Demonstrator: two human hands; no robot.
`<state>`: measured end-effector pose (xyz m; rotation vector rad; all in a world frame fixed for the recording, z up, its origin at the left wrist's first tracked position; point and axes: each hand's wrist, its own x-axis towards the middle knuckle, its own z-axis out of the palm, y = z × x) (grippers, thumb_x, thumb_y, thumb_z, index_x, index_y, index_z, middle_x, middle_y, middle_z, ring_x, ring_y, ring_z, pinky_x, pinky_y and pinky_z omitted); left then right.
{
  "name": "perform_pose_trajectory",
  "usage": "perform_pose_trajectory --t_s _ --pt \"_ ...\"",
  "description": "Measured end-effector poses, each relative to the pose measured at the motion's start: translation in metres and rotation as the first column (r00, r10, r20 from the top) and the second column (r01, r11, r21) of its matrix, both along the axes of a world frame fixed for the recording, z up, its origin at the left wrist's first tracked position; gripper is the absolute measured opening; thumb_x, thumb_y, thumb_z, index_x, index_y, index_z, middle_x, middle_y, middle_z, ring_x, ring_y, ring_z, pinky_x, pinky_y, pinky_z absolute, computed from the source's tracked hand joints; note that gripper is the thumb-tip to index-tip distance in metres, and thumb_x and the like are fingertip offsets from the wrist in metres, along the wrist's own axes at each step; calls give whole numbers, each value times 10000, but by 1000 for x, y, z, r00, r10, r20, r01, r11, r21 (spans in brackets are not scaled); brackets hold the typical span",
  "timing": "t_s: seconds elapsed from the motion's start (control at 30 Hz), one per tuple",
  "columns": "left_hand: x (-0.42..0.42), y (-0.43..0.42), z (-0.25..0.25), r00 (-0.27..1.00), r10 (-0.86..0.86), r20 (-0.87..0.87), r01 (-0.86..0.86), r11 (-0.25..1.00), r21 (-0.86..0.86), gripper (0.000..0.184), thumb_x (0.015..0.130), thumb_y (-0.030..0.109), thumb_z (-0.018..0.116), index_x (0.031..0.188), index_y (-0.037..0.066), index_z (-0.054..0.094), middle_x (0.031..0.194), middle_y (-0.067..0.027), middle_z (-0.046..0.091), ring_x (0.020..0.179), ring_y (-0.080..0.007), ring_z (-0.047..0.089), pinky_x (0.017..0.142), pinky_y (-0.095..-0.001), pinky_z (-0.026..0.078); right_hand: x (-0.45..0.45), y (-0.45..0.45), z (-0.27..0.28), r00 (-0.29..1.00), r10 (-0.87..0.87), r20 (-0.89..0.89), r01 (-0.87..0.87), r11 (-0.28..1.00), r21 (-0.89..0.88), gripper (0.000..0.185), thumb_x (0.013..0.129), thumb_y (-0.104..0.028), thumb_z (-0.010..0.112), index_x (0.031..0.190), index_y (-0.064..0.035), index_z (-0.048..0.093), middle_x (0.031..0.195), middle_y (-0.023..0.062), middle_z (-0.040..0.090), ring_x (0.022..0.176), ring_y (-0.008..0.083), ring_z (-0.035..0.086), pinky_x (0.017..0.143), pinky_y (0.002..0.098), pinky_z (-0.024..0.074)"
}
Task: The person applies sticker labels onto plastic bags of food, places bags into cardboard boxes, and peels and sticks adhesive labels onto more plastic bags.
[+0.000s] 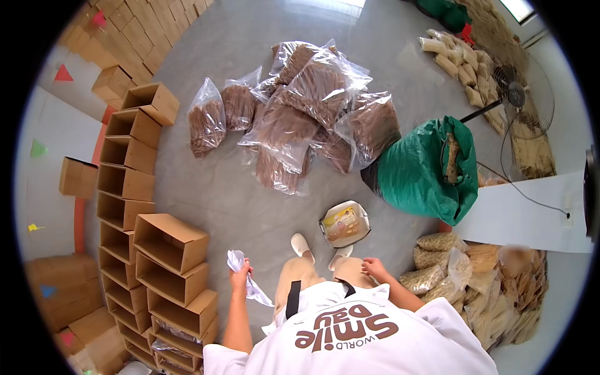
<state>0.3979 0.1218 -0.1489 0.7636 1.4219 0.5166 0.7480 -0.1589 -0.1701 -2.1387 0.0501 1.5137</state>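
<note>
My left hand point(240, 274) is closed around a crumpled white cloth-like piece point(255, 291), which hangs down past my fingers; whether it is cloth or thin plastic I cannot tell. Beside my right thigh, my right hand point(376, 270) hangs with loosely bent fingers and nothing visible in it. On the floor just ahead of my shoes sits a small open carton point(344, 224) with a yellow printed panel. Farther forward lies a heap of clear plastic bags point(312, 87) filled with brown stick-like pieces.
A large green sack point(428, 169) stands right of the heap, near a black fan point(515, 95). Open cardboard boxes point(172, 240) are stacked along my left. Filled clear bags point(437, 269) pile up on the right, and more pale bundles point(462, 69) lie at the back right.
</note>
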Motion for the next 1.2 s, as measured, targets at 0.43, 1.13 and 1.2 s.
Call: perform_pose_trajectory --t_s 0.43,1.13,1.2 --pt "-38 -35 -26 975 167 -148 -170 985 -7 161 755 56 606 902 6 567 718 -54 576 551 -131 560 444 -257 452 -9 96 21 851 462 250 -505 850 148 360 814 -170 496 1115 25 532 969 146 621 884 182 603 755 278 472" --pt "54 -35 1 496 -796 -347 790 580 -202 273 667 234 687 882 71 645 725 -108 635 667 -188 612 607 -331 470 32 72 11 380 922 72 -925 379 24 274 648 -295 653 736 -36 643 759 178 621 730 302 603 658 398 467" --pt "68 -46 -18 390 -870 -301 827 475 -301 294 656 244 695 891 75 646 759 -121 640 707 -221 619 637 -336 471 42 73 13 408 909 85 -912 402 76 211 666 -217 626 776 -37 638 782 171 623 753 302 602 673 390 469"
